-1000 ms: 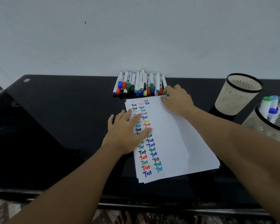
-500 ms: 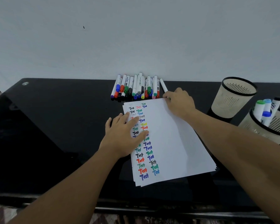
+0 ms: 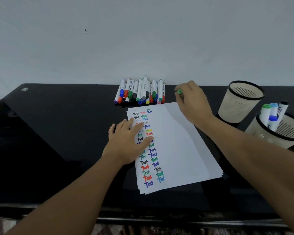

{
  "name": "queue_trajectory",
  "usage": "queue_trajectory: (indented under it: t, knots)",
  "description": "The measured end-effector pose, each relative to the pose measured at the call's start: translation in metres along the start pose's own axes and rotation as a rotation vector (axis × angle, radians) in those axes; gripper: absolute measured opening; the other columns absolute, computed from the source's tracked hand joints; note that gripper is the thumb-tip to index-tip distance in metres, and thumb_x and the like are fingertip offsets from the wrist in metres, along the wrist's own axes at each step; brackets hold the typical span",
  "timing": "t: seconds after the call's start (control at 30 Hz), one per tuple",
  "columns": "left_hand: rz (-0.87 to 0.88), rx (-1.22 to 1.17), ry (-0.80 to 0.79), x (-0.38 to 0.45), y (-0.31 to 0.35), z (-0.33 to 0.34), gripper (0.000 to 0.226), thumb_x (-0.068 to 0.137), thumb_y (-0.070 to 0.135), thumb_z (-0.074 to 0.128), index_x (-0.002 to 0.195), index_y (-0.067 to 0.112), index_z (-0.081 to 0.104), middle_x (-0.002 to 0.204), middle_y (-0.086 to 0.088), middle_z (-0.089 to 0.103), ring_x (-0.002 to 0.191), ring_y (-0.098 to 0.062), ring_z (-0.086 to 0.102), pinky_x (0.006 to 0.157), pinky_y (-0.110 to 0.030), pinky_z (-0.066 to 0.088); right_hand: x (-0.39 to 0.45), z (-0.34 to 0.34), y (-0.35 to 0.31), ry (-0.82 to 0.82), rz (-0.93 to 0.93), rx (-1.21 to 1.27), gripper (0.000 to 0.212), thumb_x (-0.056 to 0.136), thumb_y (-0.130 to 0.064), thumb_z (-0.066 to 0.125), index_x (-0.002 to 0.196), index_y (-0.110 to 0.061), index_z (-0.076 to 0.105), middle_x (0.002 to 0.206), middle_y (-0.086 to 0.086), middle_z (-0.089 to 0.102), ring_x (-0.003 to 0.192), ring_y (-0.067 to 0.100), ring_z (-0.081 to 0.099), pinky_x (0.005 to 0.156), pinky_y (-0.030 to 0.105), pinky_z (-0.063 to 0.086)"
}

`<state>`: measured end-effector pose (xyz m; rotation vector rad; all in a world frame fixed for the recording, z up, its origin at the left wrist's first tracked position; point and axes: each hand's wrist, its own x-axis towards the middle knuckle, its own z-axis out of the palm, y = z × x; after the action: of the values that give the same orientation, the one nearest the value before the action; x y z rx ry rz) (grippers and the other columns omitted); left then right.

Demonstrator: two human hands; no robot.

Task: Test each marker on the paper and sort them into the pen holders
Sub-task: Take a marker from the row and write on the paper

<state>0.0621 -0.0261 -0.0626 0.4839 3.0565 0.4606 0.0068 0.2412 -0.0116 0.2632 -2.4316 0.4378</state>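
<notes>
Head view, read from left to right. At centre left of the frame the left hand lies flat on the paper stack, fingers straight and spread, pressing over the left column of "Test" marks and pinning the sheets to the black glass table.

Above the paper, at upper centre, the untested markers lie side by side against the wall, long axes running away from the viewer, coloured caps toward the paper.

Right of that row, just beyond the paper's upper right corner, the right hand is raised with fingers curled round a green-capped marker. Only the green cap shows, protruding at the left side of the hand; the barrel is hidden behind the fingers, so its long axis cannot be read with certainty. It appears to point left, toward the marker row.

At right of the frame stand two mesh pen holders: the far pen holder, with nothing visible inside, and the near pen holder, carrying several markers upright.

Judgement for the coming move: the cap is on, so it must come off before writing. The cap lies on the side nearest the left hand, which is the free hand to pull it. Blank paper lies directly below the right hand, toward the viewer.
</notes>
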Motion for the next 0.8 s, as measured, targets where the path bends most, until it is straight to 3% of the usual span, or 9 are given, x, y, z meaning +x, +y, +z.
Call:
queue_trajectory:
  t: [0.1, 0.17, 0.23, 0.33, 0.47, 0.57, 0.67, 0.8]
  knots:
    - [-0.001, -0.009, 0.012, 0.0, 0.0, -0.001, 0.083, 0.085, 0.087, 0.027, 0.155, 0.042, 0.029, 0.167, 0.005, 0.019, 0.155, -0.017, 0.008, 0.125, -0.051, -0.002, -0.007, -0.007, -0.005, 0.029, -0.159, -0.132, 0.016, 0.1, -0.013, 0.062, 0.107, 0.0, 0.067, 0.108, 0.017, 0.056, 0.094, 0.034, 0.055, 0.08, 0.045, 0.051]
    - [0.0, -0.027, 0.019, -0.001, 0.001, -0.001, 0.083, 0.085, 0.087, 0.028, 0.155, 0.042, 0.031, 0.167, 0.005, 0.02, 0.155, -0.017, 0.009, 0.125, -0.051, -0.001, -0.011, -0.013, -0.013, -0.027, -0.239, -0.152, 0.018, 0.103, -0.012, 0.051, 0.103, 0.002, 0.062, 0.11, 0.018, 0.057, 0.095, 0.035, 0.055, 0.087, 0.047, 0.05]
    - [0.001, -0.037, 0.026, -0.001, 0.001, -0.002, 0.082, 0.085, 0.087, 0.028, 0.154, 0.042, 0.033, 0.166, 0.004, 0.022, 0.154, -0.017, 0.01, 0.125, -0.051, 0.0, -0.013, -0.019, -0.023, -0.149, -0.349, -0.184, 0.027, 0.106, -0.015, 0.036, 0.106, -0.002, 0.06, 0.096, 0.015, 0.06, 0.083, 0.034, 0.056, 0.089, 0.051, 0.05]
    - [-0.005, -0.056, 0.048, -0.002, 0.001, -0.001, 0.079, 0.087, 0.085, 0.031, 0.152, 0.04, 0.037, 0.164, 0.004, 0.026, 0.153, -0.016, 0.014, 0.125, -0.05, 0.001, -0.023, -0.032, -0.047, -0.354, -0.309, -0.151, 0.036, 0.109, -0.035, 0.033, 0.127, -0.013, 0.054, 0.097, 0.008, 0.06, 0.082, 0.027, 0.055, 0.071, 0.042, 0.05]
    - [0.024, -0.086, 0.131, -0.004, 0.001, -0.001, 0.072, 0.091, 0.076, 0.038, 0.149, 0.034, 0.045, 0.156, 0.003, 0.039, 0.147, -0.016, 0.028, 0.125, -0.049, 0.012, -0.038, -0.033, -0.064, -0.521, -0.122, 0.018, 0.039, 0.11, -0.043, 0.031, 0.14, -0.019, 0.039, 0.128, 0.004, 0.061, 0.103, 0.025, 0.061, 0.078, 0.039, 0.047]
    - [0.059, -0.132, 0.2, -0.004, 0.0, -0.001, 0.068, 0.094, 0.071, 0.042, 0.146, 0.028, 0.049, 0.146, 0.005, 0.05, 0.138, -0.015, 0.039, 0.121, -0.048, 0.024, -0.041, -0.028, -0.067, -0.622, -0.124, -0.009, 0.032, 0.111, -0.039, 0.028, 0.132, -0.018, 0.04, 0.109, 0.002, 0.058, 0.09, 0.021, 0.056, 0.074, 0.039, 0.044]
    - [0.062, -0.154, 0.223, -0.003, -0.001, 0.0, 0.064, 0.096, 0.065, 0.047, 0.147, 0.027, 0.046, 0.143, 0.006, 0.051, 0.135, -0.015, 0.041, 0.119, -0.044, 0.027, -0.044, -0.019, -0.065, -0.684, -0.182, -0.109, 0.039, 0.111, -0.045, 0.025, 0.144, -0.028, 0.04, 0.111, 0.001, 0.055, 0.095, 0.022, 0.057, 0.078, 0.042, 0.051]
    - [0.087, -0.148, 0.229, -0.003, -0.001, 0.0, 0.059, 0.1, 0.057, 0.049, 0.149, 0.026, 0.044, 0.143, 0.005, 0.052, 0.135, -0.016, 0.041, 0.118, -0.041, 0.028, -0.047, -0.01, -0.062, -0.744, -0.183, -0.144, 0.045, 0.11, -0.053, 0.022, 0.148, -0.037, 0.039, 0.112, 0.0, 0.065, 0.098, 0.022, 0.064, 0.077, 0.038, 0.053]
